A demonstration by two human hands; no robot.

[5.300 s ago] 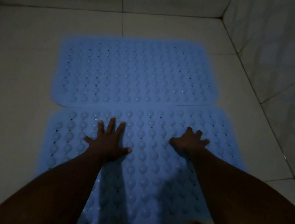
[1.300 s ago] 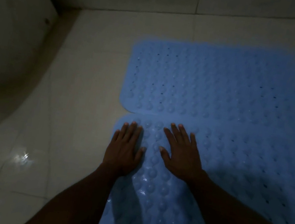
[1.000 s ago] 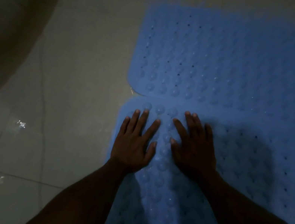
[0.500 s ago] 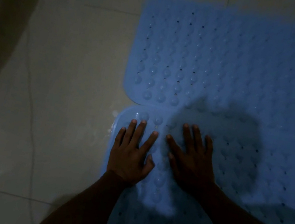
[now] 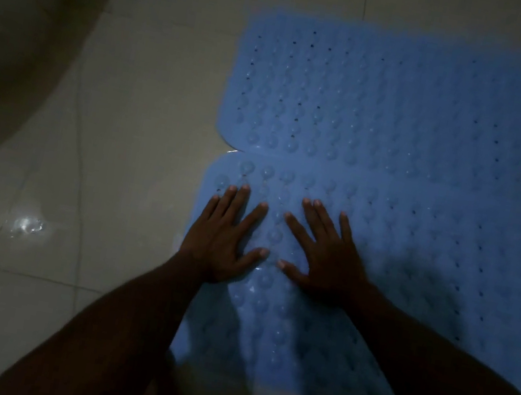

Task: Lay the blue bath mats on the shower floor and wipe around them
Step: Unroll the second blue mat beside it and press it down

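Left hand point(image 5: 223, 243), right hand point(image 5: 328, 258) flat on near mat point(image 5: 415, 259); dim, seemingly wet tiles point(image 5: 117, 172) — shower floor.

Two blue studded mats — far mat point(image 5: 389, 108), near mat point(image 5: 417, 246) — flat, edges touching, on tile floor point(image 5: 142, 148)

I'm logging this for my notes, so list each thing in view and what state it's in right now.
Near bath mat: flat on the floor, under both palms.
Far bath mat: flat, edge meeting the near one.
Left hand: open, fingers spread.
Right hand: open, fingers spread.
Floor tiles: wet, glinting.
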